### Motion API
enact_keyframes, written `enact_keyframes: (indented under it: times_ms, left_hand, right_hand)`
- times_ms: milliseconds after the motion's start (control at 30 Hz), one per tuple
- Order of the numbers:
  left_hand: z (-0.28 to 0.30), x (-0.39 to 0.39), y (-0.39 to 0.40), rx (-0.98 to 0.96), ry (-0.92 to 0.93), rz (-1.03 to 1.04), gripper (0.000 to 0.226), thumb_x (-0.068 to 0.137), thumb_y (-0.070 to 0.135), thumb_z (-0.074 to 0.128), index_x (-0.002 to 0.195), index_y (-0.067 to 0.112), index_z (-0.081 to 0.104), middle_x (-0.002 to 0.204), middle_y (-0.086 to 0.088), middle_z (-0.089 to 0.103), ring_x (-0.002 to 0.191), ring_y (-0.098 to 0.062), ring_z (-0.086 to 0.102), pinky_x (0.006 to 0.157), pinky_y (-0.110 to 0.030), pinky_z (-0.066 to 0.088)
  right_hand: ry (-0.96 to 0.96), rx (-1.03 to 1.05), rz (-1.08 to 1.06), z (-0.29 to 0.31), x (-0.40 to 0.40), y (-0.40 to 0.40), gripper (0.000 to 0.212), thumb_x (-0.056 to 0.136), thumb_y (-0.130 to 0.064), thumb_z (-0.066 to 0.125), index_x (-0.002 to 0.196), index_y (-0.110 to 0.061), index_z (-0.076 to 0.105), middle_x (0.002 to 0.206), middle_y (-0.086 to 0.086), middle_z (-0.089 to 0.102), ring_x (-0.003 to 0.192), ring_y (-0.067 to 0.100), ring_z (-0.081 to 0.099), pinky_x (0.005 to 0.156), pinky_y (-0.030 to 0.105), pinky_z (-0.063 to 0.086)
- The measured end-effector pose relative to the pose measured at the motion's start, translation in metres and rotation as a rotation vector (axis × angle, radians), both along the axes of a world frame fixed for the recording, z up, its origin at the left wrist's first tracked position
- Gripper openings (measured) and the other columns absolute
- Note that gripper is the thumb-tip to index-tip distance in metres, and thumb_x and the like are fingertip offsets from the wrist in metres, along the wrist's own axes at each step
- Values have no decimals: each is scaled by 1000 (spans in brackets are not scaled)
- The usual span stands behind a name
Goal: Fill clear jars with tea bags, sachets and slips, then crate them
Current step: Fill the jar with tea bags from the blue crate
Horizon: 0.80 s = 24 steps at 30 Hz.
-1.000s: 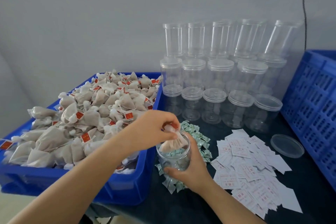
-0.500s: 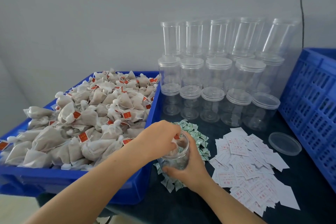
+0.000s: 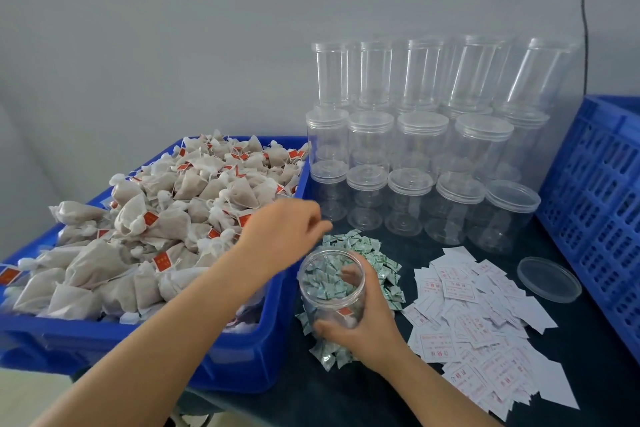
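Our right hand is wrapped around the lower part of an open jar, fingers curled on its wall, holding it upright on the dark worktop. At least one tea bag with a red tag seems to lie at its bottom. Our left hand hovers above the jar and the near corner of the blue tub, fingers loosely curled and holding nothing we can make out, though it is blurred.

The jar stands among the green and white sachets heaped behind and in front of it. To their right lie the scattered printed slips, and beyond those a loose lid. The tub on the left is piled with tea bags. Empty lidded jars are stacked at the back, with the blue crate on the right.

We judge the jar barely started. The risk is that it sits on loose sachets, so a careless push while stuffing could tip it or scatter them. A tea bag's string could also catch on the rim and drag its neighbours over the tub's edge.
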<state>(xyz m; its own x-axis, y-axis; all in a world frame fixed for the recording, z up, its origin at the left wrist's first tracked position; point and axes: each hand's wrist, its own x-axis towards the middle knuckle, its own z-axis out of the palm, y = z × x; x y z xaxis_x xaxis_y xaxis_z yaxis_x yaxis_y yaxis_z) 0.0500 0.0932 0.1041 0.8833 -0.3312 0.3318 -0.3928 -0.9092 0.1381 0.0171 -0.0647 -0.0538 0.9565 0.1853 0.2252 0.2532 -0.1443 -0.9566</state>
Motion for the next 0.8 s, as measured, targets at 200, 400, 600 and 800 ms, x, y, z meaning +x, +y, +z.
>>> enact_keyframes:
  times_ms: [200,400,600,800]
  left_hand:
    - [-3,51,29,-70,-151,275,26,93,30,57,115,16,61,117,-4,62,112,-22,51,94,-36,43]
    - [-18,73,45,104,-24,536,61,86,61,52,127,15,53,134,-8,51,129,-29,38,105,-44,32]
    - [-45,73,52,54,-16,531,50,85,55,55,116,17,61,142,-5,39,135,-29,23,113,-51,19]
    - [-47,76,44,78,-11,643,61,85,66,47,122,18,57,142,-6,36,134,-30,23,110,-49,18]
  right_hand:
    - [28,10,10,4,-3,-1,106,54,-43,91,134,-66,26,123,-42,42,125,-16,42,89,8,47]
    - [37,9,6,5,-5,-1,105,56,-41,92,134,-66,26,123,-41,44,124,-16,44,88,3,43]
    - [38,10,-7,5,-6,0,104,55,-41,92,132,-69,27,126,-37,44,125,-16,43,88,3,44]
    - [34,22,-15,6,-7,0,103,56,-40,91,133,-67,28,134,-23,45,123,-16,44,87,1,42]
